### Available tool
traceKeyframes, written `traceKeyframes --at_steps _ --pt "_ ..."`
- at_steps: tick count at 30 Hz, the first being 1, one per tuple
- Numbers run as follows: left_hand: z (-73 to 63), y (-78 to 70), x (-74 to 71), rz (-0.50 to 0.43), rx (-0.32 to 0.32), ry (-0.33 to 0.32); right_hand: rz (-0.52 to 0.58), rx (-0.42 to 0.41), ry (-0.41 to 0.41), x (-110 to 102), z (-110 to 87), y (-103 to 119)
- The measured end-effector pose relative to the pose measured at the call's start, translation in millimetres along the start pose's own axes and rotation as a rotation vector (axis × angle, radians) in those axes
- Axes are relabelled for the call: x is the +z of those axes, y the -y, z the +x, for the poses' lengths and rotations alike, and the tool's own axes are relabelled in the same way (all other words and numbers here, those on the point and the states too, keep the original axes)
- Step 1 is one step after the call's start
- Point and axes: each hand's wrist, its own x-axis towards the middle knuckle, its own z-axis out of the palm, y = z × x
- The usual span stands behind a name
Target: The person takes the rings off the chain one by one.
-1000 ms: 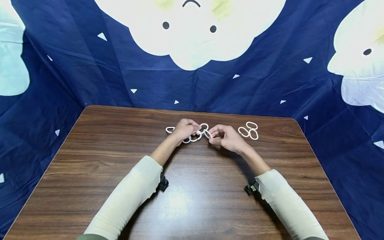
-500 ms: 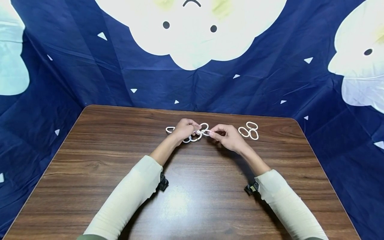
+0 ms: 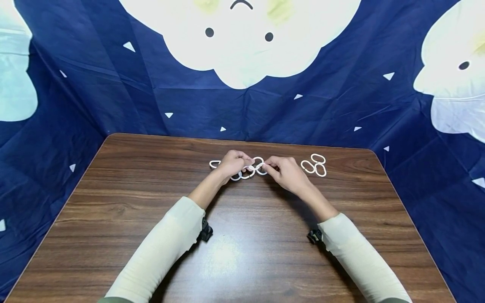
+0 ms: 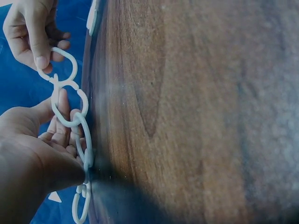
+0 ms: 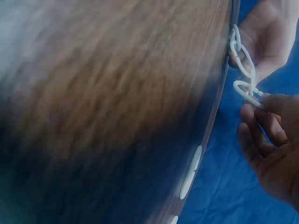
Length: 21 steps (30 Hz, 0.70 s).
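Observation:
A chain of white oval plastic links [image 4: 88, 135] runs under and past my left hand [image 3: 232, 165] near the table's far edge. Thumb and fingers of that hand pinch a link [image 4: 86, 103] of the chain. Close on its right, my right hand [image 3: 286, 172] pinches the end link [image 4: 75, 64] between thumb and fingertip. In the left wrist view this end link meets the left hand's link, overlapping it at one side. Part of the chain is hidden behind the left hand, and its far-left link [image 3: 210, 164] shows beyond that hand.
Three loose white links, an upper one [image 3: 317, 154], a left one [image 3: 302, 165] and a lower one [image 3: 325, 170], lie close together right of the right hand. The wooden table [image 3: 242, 219] ends at a blue cloth backdrop [image 3: 197, 109] with white clouds.
My right hand has turned the end link, first from steep to nearly flat, then tilted again, and shifted slightly left. The left hand and the loose links have stayed in place.

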Motion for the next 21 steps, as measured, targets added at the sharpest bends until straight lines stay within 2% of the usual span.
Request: traceKeyframes --at_steps 15,21 --pt "0.3 0.7 -0.6 -0.007 -0.01 0.012 -0.12 -0.085 -0.033 3.2 2.0 8.9" --pt "0.2 0.5 0.4 -0.018 -0.011 0.018 -0.119 -0.081 -0.03 2.5 1.7 11.4"
